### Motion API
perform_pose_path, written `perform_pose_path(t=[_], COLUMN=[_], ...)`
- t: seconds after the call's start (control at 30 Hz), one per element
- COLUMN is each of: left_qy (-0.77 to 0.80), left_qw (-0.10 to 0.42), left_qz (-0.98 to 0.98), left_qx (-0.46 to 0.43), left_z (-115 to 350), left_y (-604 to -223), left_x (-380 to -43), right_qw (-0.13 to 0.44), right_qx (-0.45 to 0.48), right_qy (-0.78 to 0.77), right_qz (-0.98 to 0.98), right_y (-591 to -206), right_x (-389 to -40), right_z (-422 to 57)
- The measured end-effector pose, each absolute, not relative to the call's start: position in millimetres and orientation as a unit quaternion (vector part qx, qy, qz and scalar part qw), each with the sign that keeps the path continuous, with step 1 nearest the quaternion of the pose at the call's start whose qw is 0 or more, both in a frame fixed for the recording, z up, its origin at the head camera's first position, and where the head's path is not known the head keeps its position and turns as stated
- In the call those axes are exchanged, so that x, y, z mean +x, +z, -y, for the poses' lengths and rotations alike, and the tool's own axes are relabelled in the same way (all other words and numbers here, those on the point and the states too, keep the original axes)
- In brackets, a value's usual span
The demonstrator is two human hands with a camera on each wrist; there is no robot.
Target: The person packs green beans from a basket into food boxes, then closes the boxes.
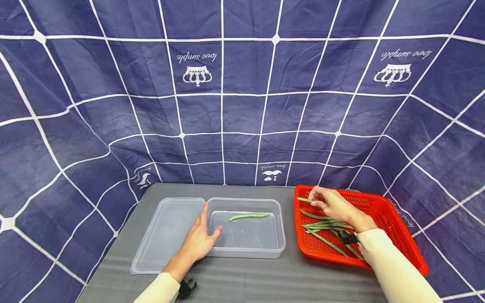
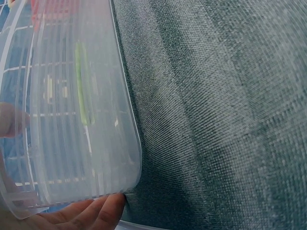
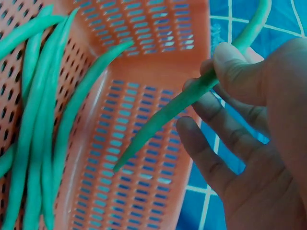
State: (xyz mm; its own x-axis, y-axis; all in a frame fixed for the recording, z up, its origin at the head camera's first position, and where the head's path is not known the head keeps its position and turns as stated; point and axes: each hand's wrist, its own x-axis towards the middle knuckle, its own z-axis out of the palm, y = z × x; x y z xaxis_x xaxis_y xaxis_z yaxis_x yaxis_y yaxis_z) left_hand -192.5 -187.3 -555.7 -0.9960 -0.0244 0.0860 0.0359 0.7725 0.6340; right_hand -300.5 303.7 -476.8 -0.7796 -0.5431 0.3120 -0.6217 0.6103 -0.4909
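In the head view, my right hand (image 1: 331, 205) pinches a green bean (image 1: 305, 200) between thumb and fingers, above the far left part of the red basket (image 1: 398, 223). The right wrist view shows the held bean (image 3: 163, 112) slanting across the fingers. Several more green beans (image 1: 326, 242) lie in the basket below. My left hand (image 1: 198, 237) rests against the left side of a clear plastic container (image 1: 251, 253), its fingers fairly straight along the wall and its thumb over the rim. Inside the container lies a single green bean (image 1: 249, 216).
A translucent lid (image 1: 163, 235) lies flat to the left of the container, partly behind the left hand. Everything stands on a grey cloth-covered table (image 1: 242, 280). A blue checked curtain (image 1: 242, 113) hangs behind and at both sides.
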Motion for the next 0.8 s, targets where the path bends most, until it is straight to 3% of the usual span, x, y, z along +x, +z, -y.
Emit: perform_pose_path(t=[0.47, 0.8], left_qy=[-0.336, -0.333], left_qw=[0.048, 0.05], left_qz=[0.94, 0.941], left_qx=[-0.008, -0.005], left_z=[186, 187], left_y=[-553, -555], left_x=[-191, -189], right_qw=[0.114, 0.117], right_qx=[0.373, 0.389], right_qy=[0.305, 0.268], right_qz=[0.869, 0.874], right_y=[-453, -442], right_x=[-287, -282], right_z=[-264, -233])
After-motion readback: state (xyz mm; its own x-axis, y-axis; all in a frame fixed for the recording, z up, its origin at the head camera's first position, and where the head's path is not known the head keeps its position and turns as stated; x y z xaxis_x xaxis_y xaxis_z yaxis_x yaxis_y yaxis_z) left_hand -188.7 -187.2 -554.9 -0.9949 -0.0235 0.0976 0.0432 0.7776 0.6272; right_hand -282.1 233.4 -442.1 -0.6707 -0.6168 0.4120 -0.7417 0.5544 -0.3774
